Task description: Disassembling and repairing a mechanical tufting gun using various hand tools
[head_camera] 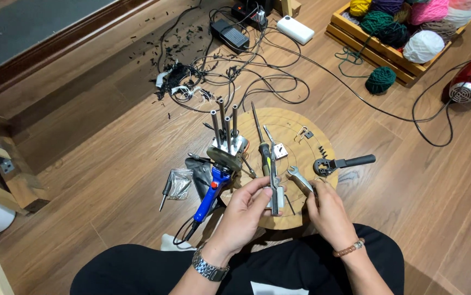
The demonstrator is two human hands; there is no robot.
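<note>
So that it stays put, we pinch the metal bracket (275,194) with our left hand (244,210), while our right hand (325,210) grips the wrench (300,178).

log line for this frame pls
left hand: holds metal bar | right hand: holds wrench | under: round board | near: pliers, screwdriver

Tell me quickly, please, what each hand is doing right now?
Left hand: closed on a slim metal bar, held upright.
Right hand: closed on a small open-end wrench.
</note>
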